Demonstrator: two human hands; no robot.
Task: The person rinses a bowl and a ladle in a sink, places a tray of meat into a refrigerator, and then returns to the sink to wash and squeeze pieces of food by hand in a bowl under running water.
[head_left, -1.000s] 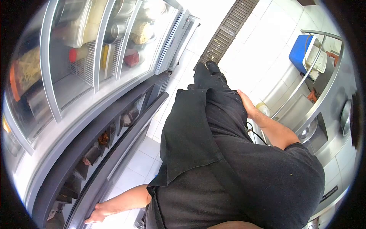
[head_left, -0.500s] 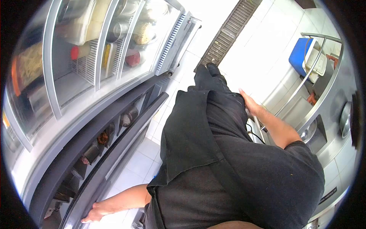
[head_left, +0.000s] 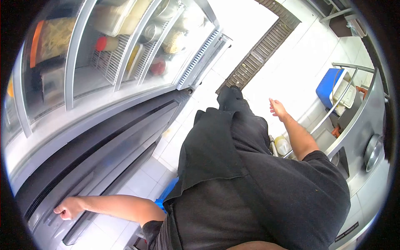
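My left hand is against the front of the long grey drawer under the glass display fridge. Its fingers are curled at the drawer's face; their exact grip is partly hidden. The drawer is pushed in and its contents are out of sight. My right hand hangs in the air over the white floor, fingers apart, holding nothing. Beneath my right forearm is a container with a yellowish part.
Food containers, one with a red lid, stand on the fridge's wire shelves. A floor drain grate runs ahead of my feet. On the right are a blue cooler box, a metal rail and a steel counter with a metal bowl.
The drawer has gone from open, with dark food bins showing, to closed. My left hand has moved left and up with it. My right hand has swung out from beside my leg.
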